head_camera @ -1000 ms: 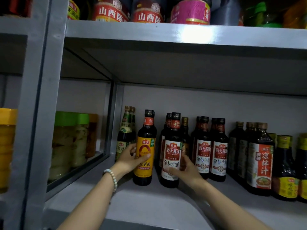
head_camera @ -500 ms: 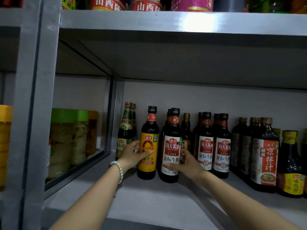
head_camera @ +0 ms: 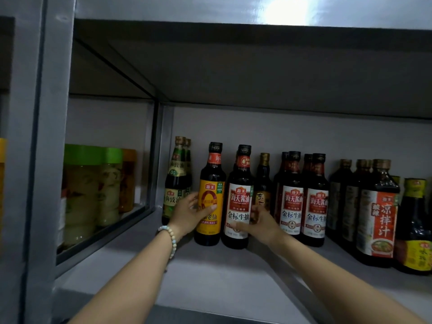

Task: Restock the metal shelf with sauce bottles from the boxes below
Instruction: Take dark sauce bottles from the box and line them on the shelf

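On the middle shelf (head_camera: 210, 277), toward its left end, the left hand (head_camera: 189, 212) grips a yellow-label bottle (head_camera: 210, 195), thumb lying across the front of the label and fingers wrapped behind. The right hand (head_camera: 261, 222) grips a white-label bottle (head_camera: 239, 202) low on its body, thumb on the front and fingers round its right side. Both bottles stand upright, just beside each other, the hands on their outer sides. Both forearms reach in from the front edge, and a bead bracelet (head_camera: 169, 237) sits on the left wrist.

Space at the sides is tight. Green-label bottles (head_camera: 176, 178) stand just behind the left hand's fingers, near the back corner post. A pair of matching bottles (head_camera: 304, 206) stands just beside the right hand, and a gold-capped bottle (head_camera: 264, 181) stands behind its fingers. The shelf in front of the bottles is bare as far as its front edge, and there is a clear gap between the caps and the upper shelf (head_camera: 233, 66). More dark bottles (head_camera: 378, 218) fill the right end. Green-lidded jars (head_camera: 88, 188) sit in the neighbouring bay beyond the front post (head_camera: 35, 160).
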The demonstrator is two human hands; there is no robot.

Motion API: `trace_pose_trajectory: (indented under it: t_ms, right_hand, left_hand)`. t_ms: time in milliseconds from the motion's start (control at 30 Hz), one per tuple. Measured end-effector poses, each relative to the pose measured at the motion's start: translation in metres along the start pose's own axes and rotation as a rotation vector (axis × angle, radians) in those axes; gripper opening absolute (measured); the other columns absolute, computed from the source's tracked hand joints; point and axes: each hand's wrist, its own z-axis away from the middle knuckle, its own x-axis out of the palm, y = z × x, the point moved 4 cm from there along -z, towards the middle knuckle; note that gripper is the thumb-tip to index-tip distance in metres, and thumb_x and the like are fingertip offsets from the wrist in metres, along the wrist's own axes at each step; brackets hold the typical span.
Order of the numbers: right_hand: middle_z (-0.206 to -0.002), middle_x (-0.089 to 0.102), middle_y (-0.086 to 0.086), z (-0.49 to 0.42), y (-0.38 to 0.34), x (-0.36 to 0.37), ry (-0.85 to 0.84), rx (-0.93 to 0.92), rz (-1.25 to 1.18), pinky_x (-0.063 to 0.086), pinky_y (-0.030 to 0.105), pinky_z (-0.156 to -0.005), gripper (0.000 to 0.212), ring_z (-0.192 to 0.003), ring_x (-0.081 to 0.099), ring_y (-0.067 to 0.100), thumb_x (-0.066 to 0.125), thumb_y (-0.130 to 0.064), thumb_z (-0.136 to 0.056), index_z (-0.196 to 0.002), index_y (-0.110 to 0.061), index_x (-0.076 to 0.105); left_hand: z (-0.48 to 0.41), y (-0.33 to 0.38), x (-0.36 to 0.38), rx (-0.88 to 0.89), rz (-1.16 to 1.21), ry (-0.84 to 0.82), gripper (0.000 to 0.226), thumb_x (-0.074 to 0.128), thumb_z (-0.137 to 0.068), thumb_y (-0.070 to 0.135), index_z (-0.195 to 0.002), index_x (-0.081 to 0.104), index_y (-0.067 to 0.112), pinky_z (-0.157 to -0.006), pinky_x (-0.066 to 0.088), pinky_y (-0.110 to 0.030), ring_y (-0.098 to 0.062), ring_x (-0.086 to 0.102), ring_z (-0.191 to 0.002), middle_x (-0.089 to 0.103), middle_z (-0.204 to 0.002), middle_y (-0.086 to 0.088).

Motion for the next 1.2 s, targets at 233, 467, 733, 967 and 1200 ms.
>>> trace_pose_trajectory:
  t_ms: [233,467,733,967,1200]
  right_hand:
    - [-0.121,0.060,0.002,-0.002,0.003,-0.001,-0.008,-0.008,-0.001,0.049,0.014,-0.069,0.067,-0.108,0.059,0.015,0.081,-0.015,-0.071,-0.126,-0.011,0.043]
    - [-0.121,0.062,0.004,-0.006,0.008,-0.005,-0.029,0.005,-0.010,0.051,0.029,-0.089,0.069,-0.109,0.060,0.016,0.083,-0.016,-0.069,-0.126,-0.012,0.045]
    - [-0.122,0.061,0.004,-0.003,0.006,-0.005,-0.041,0.005,0.009,0.049,0.024,-0.086,0.065,-0.109,0.059,0.016,0.079,-0.014,-0.073,-0.128,-0.011,0.044]
    - [-0.121,0.060,0.002,-0.001,0.006,-0.005,-0.045,-0.007,0.032,0.050,0.012,-0.068,0.063,-0.099,0.059,0.008,0.076,-0.013,-0.077,-0.129,-0.010,0.041]
    - [-0.124,0.057,-0.002,0.006,0.004,-0.009,-0.086,0.007,0.057,0.052,0.013,-0.076,0.067,-0.104,0.058,0.008,0.077,-0.021,-0.076,-0.132,-0.012,0.039]
  left_hand:
    - [-0.001,-0.001,0.002,0.017,-0.007,0.012,0.051,0.071,-0.080,0.018,-0.127,0.050,0.014,-0.089,0.040,-0.026,-0.008,0.048,-0.107,0.055,-0.125,0.000]
    - [0.001,-0.002,0.002,0.030,0.030,-0.002,0.045,0.068,-0.082,0.017,-0.123,0.051,0.018,-0.085,0.042,-0.024,-0.007,0.051,-0.105,0.053,-0.114,0.007]
    - [0.002,-0.004,0.001,0.037,0.005,0.014,0.053,0.069,-0.081,0.019,-0.130,0.048,0.016,-0.087,0.042,-0.026,-0.008,0.049,-0.108,0.054,-0.131,-0.004]
    - [-0.001,-0.008,0.001,0.030,-0.010,0.009,0.057,0.070,-0.080,0.023,-0.131,0.047,0.017,-0.097,0.044,-0.033,-0.019,0.051,-0.121,0.054,-0.133,-0.005]
    - [0.005,-0.007,-0.005,-0.034,-0.102,0.091,0.074,0.074,-0.073,0.037,-0.137,0.042,0.016,-0.098,0.046,-0.039,-0.025,0.050,-0.123,0.049,-0.139,-0.007]
